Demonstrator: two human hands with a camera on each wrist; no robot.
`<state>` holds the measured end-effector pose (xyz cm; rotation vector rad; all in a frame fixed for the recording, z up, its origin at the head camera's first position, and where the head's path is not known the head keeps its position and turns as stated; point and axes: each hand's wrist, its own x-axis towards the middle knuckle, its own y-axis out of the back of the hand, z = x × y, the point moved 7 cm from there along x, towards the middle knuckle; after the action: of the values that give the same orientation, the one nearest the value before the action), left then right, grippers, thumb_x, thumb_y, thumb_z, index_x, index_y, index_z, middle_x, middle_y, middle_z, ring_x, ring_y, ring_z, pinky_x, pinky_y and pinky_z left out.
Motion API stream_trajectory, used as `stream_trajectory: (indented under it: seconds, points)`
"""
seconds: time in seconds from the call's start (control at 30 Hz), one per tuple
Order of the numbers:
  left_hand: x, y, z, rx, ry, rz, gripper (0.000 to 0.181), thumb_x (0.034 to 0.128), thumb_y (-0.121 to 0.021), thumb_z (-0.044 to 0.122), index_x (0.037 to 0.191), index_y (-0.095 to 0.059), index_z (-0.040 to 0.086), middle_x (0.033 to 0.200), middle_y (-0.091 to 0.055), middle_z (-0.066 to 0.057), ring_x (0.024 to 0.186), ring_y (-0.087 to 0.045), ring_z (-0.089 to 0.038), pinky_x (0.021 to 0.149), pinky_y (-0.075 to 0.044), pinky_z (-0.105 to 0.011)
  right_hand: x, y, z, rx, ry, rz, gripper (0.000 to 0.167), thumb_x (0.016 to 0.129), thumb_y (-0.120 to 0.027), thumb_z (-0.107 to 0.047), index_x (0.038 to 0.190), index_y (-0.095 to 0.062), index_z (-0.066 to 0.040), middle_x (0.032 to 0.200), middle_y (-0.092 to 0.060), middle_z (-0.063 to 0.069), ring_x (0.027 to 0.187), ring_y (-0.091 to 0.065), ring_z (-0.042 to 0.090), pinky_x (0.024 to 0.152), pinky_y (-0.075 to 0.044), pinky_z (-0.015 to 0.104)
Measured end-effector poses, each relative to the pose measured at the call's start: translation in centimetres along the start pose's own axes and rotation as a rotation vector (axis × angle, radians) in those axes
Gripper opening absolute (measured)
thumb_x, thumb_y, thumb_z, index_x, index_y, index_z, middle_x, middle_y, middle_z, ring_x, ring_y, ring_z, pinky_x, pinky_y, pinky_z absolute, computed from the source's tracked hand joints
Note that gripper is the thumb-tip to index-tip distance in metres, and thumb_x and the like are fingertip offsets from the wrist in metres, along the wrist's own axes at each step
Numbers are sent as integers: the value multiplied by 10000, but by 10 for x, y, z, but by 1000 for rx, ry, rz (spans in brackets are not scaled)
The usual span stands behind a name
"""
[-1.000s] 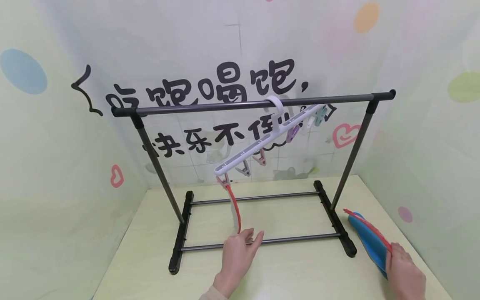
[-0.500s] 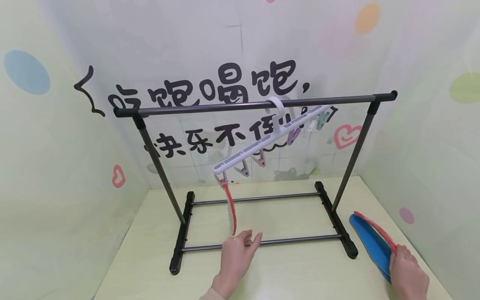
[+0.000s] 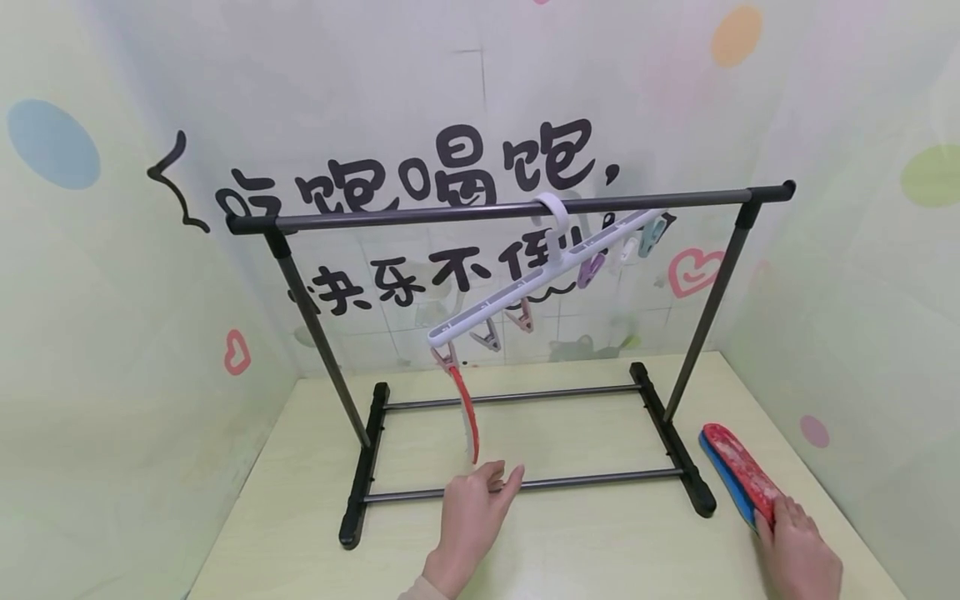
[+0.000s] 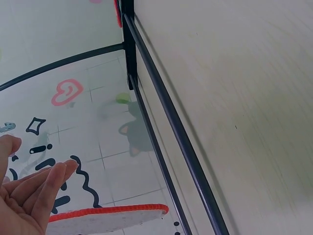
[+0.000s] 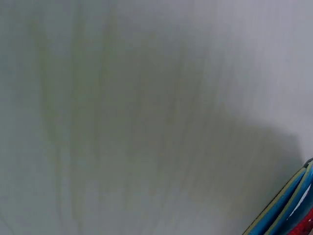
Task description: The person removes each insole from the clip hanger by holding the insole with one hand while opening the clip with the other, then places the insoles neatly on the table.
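A red-edged insole (image 3: 467,412) with a pale underside hangs from the end clip (image 3: 446,358) of a lavender clip hanger (image 3: 517,287). Just below its free end is my left hand (image 3: 472,508), fingers loosely bent and holding nothing; in the left wrist view the hand (image 4: 34,196) is beside the insole (image 4: 117,218). At the right, my right hand (image 3: 802,546) pinches the near end of a red patterned insole (image 3: 738,467). Blue insoles (image 3: 723,475) lie under it. The right wrist view catches only the blue insoles' edges (image 5: 286,205) in its corner; the hand is out of that view.
The hanger hooks over the top bar (image 3: 420,215) of a dark metal rack, tilted with its left end nearer. Other clips (image 3: 522,317) hang along it. The rack's feet (image 3: 697,492) and lower rails stand on the pale table (image 3: 600,550). Printed walls (image 3: 337,83) enclose the table.
On the right, the red insole has turned from edge-on to show its patterned face, over the blue ones. The hanging insole swings slightly, free of my left hand, which touched its end earlier.
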<state>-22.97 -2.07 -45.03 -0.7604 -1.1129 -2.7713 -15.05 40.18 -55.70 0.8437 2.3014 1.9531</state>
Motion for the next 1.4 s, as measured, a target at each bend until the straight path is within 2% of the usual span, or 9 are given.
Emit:
stream_trajectory:
  seconds: [0.3,0.5,0.53,0.67,0.77,0.9,1.03,1.2,1.4]
  points:
    - [-4,-1,-1,-10,-4,-6,376,930,-678,353,923,-755,-16,791,-758,-138,676,-742,-107,609,-581,-257,-6,0,-10,19,33,91,562,835,-749,-187,1204,-562,193,1217,-546,406,1111,-557,556,855,-487,635]
    - [-4,2,-2,-4,-11,1,388,934,-673,364,920,-755,-15,781,-759,-125,666,-738,-96,596,-576,-244,-1,-6,-31,21,25,30,560,903,-695,-255,1253,-555,159,1278,-524,381,1192,-517,542,904,-452,658]
    - [-4,3,-3,1,-12,6,390,933,-672,371,918,-756,-10,778,-760,-121,664,-738,-96,597,-576,-246,0,-7,-36,33,30,12,557,918,-681,-263,1261,-550,157,1288,-515,383,1205,-505,544,918,-443,654]
    - [-4,5,-4,11,-5,11,375,931,-674,368,914,-759,4,776,-760,-116,661,-736,-91,606,-578,-256,5,-8,-59,81,89,22,546,923,-673,-268,1268,-563,142,1296,-525,370,1205,-511,537,860,-481,639]
    - [-5,5,-6,7,7,3,372,933,-671,367,925,-757,5,787,-762,-115,670,-736,-79,625,-582,-264,8,-8,-79,115,138,67,564,897,-706,-255,1263,-568,151,1276,-553,356,1180,-542,523,823,-512,612]
    - [-7,8,-8,2,22,-4,368,933,-672,365,940,-755,6,805,-764,-112,678,-739,-86,636,-584,-270,13,-9,-106,173,214,116,560,874,-727,-237,1245,-581,157,1252,-586,341,1162,-574,500,857,-512,593]
    - [-7,13,-11,4,34,5,380,933,-671,376,938,-756,6,809,-765,-111,671,-741,-105,619,-582,-266,14,-11,-132,213,282,133,564,876,-718,-243,1256,-576,149,1263,-597,320,1166,-587,480,912,-500,563]
    - [-4,17,-14,-2,36,8,405,941,-655,397,939,-758,5,817,-766,-115,665,-739,-107,596,-576,-241,16,-16,-161,255,358,180,562,849,-743,-238,1241,-597,138,1230,-630,303,1132,-620,460,907,-518,541]
    - [-2,26,-25,19,75,0,387,934,-668,382,947,-760,6,830,-765,-131,672,-742,-110,577,-569,-217,17,-22,-194,296,396,135,557,878,-723,-264,1258,-591,122,1247,-626,298,1158,-614,445,943,-505,528]
